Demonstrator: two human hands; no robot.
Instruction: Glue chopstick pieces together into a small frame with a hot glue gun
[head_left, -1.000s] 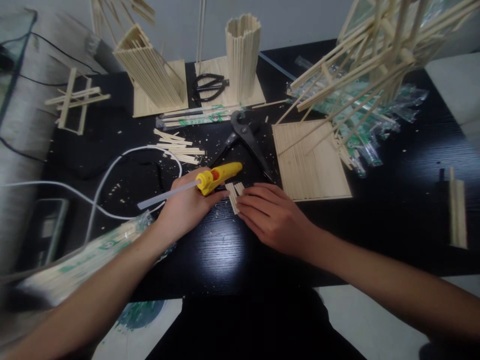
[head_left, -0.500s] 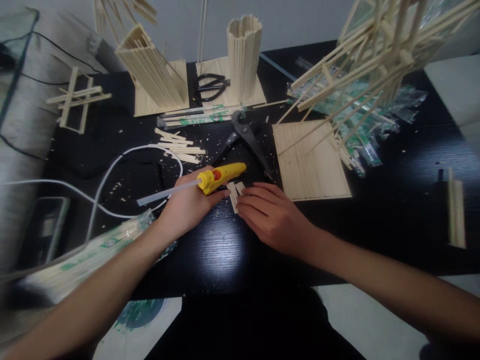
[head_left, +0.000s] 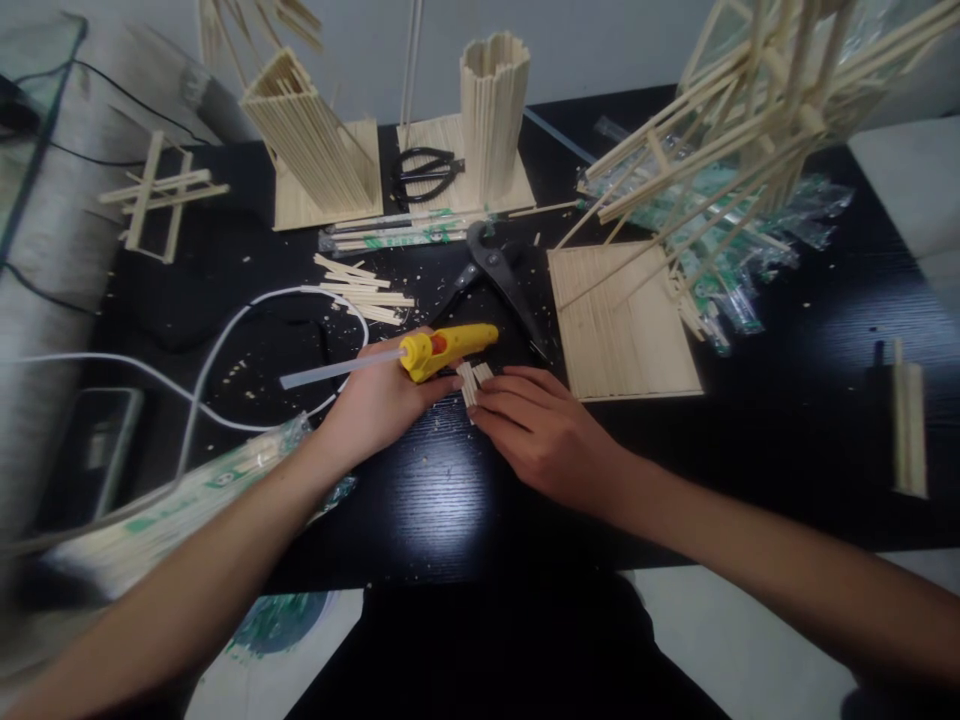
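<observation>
My left hand [head_left: 386, 400] is closed round a yellow hot glue gun [head_left: 450, 350], its nozzle end pointing right. A translucent glue stick [head_left: 341, 367] sticks out of the gun's back toward the left. Just below the gun, short wooden sticks [head_left: 469, 385] lie side by side on the black table. The fingers of my right hand [head_left: 536, 420] close on these sticks from the right, and the left fingertips come right up to them. My right fingertips partly cover the sticks.
Behind my hands lie large cutting pliers [head_left: 499, 275] and a pile of cut sticks [head_left: 364, 292]. A stick-covered board [head_left: 622, 320] is to the right. Two stick towers [head_left: 491, 120] stand at the back. A white cable [head_left: 214, 350] loops at left, near a bagged stick bundle [head_left: 202, 495].
The whole view has shifted slightly. Both hands, the glue gun and the short sticks keep nearly the same places relative to each other.
</observation>
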